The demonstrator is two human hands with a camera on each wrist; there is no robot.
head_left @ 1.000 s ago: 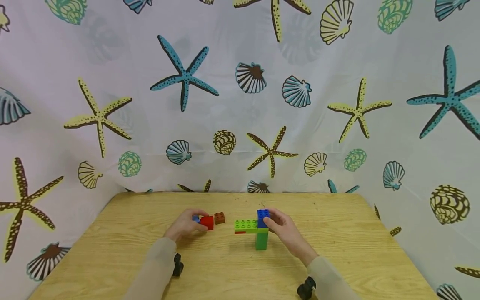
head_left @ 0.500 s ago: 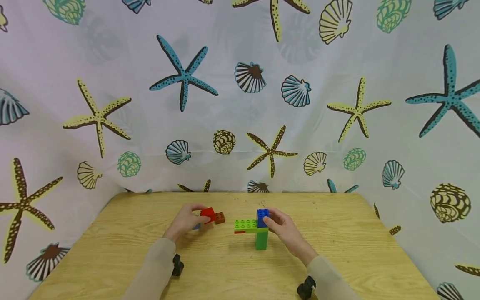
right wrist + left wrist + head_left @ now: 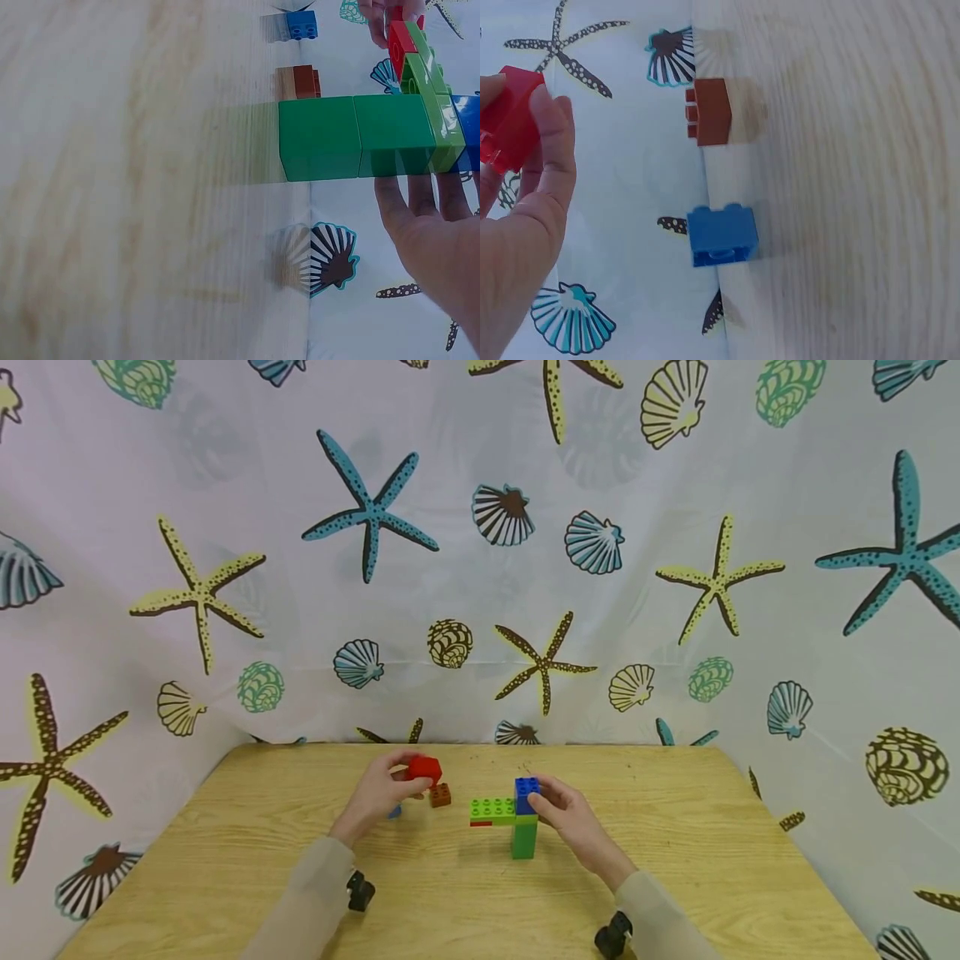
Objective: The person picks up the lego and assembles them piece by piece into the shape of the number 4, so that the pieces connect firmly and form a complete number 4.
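Note:
My left hand (image 3: 381, 792) pinches a red toy building brick (image 3: 426, 768) between thumb and fingers, raised above the table. In the left wrist view the studs of this red brick (image 3: 514, 120) show at its lower end. My right hand (image 3: 576, 820) grips a dark blue brick (image 3: 527, 796) at the top of a built structure. Under the blue one lies a long light green brick (image 3: 491, 808) that juts out to the left. Two stacked green bricks (image 3: 356, 139) form the column below. A red brick (image 3: 401, 45) sits under the light green brick's free end.
On the wooden table (image 3: 450, 902), a brown brick (image 3: 440, 795) stands just below the raised red brick. A small blue brick (image 3: 722, 236) lies nearer, beside my left hand. A curtain (image 3: 480, 585) patterned with shells and starfish hangs behind the table.
My left hand has picked the red brick up off the table and moved it up and slightly right, uncovering the small blue brick. My right hand and the structure have stayed in place.

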